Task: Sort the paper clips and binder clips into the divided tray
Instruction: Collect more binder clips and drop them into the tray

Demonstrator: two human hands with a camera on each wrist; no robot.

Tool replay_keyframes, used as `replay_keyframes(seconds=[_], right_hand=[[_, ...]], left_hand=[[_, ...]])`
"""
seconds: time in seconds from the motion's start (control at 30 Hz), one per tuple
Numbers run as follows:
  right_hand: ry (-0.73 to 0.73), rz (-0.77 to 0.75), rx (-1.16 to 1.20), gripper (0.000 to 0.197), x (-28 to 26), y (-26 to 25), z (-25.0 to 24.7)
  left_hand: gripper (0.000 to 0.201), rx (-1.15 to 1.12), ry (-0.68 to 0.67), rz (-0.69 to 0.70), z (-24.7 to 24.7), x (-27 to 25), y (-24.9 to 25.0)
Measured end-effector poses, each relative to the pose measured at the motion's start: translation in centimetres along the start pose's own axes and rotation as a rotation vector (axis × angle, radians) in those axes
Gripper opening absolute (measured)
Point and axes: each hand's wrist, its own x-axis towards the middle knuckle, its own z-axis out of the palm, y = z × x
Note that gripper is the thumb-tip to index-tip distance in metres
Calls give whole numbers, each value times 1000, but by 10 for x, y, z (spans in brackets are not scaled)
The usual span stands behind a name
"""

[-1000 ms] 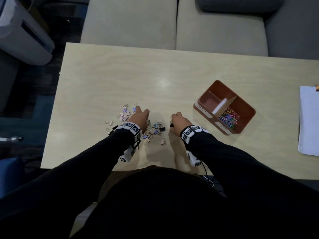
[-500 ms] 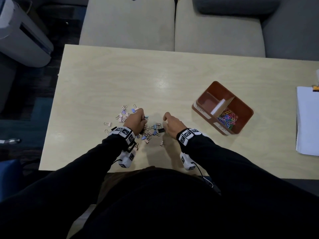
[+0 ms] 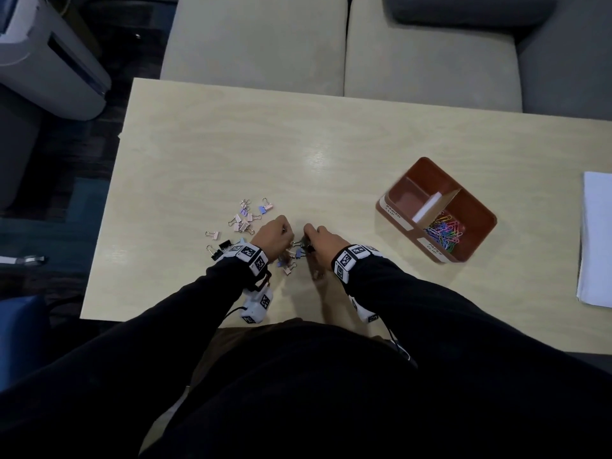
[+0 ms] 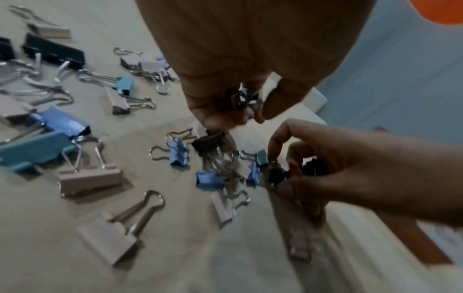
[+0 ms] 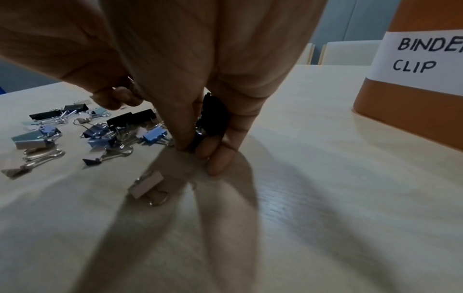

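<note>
Several pink, blue and black binder clips (image 3: 243, 220) (image 4: 179, 152) (image 5: 100, 136) lie scattered on the table in front of me. My left hand (image 3: 281, 233) (image 4: 246, 108) curls over the pile and holds small clips in its fingers. My right hand (image 3: 313, 238) (image 4: 280, 172) (image 5: 198, 146) is beside it, fingers curled round black binder clips (image 5: 214, 119), fingertips down at the pile's right edge. The brown divided tray (image 3: 470, 207) stands to the right; coloured paper clips (image 3: 443, 233) fill its near compartment, and the far one, labelled "BINDER CLIP" (image 5: 421, 59), shows no clips.
A white paper stack (image 3: 596, 240) lies at the table's right edge. Beige sofa cushions (image 3: 331, 44) sit beyond the far edge, and a grey-white appliance (image 3: 49, 61) stands on the floor at the far left.
My right hand has slid left from open table to the pile, meeting my left hand. The left hand has stayed over the clips, closing on some.
</note>
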Motion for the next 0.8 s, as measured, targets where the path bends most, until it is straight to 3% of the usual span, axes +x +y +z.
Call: replay_keyframes(seconds=[0.23,0.37,0.6,0.8], right_hand=[[29,45,89,29,-1,6,1],[78,59,110,22,-8,14,-1],[199,78,195,21,-26,26,-23],[373,95,297,16,-55,48,-60]], left_hand=[[30,336,-39,176,18,11,-4],[28,454,-99,197,23,14,-2],[23,383,-42,213,22,20,14],[20,315,3,338,20,26,58]])
